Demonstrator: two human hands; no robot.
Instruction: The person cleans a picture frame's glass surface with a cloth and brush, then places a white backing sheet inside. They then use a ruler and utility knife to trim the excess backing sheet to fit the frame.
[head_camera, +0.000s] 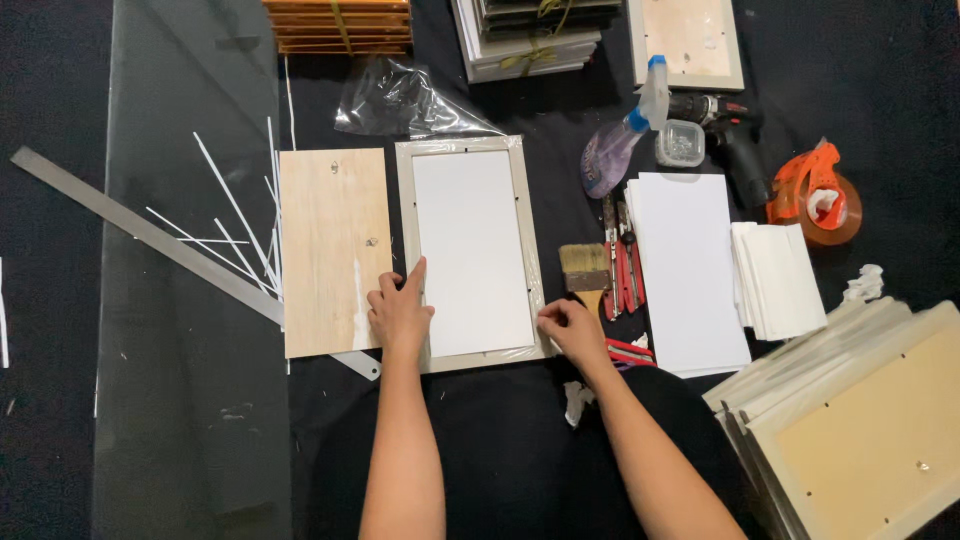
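Observation:
A pale picture frame (406, 200) lies flat on the dark work surface with a white sheet (470, 250) set inside it. My left hand (399, 312) rests on the frame's lower left edge, index finger stretched along the sheet's border. At the frame's lower right corner my right hand (572, 330) presses with curled fingers. A plywood backing board (332, 250) lies just left of the frame, touching my left hand.
A glass pane (180, 420), metal ruler (130, 225) and white strips lie left. Right of the frame: a brush (585, 268), red cutters (622, 265), white paper stacks (690, 270), spray bottle (625, 140), drill (730, 135), orange tape dispenser (815, 195). Stacked frames (860, 420) sit at lower right.

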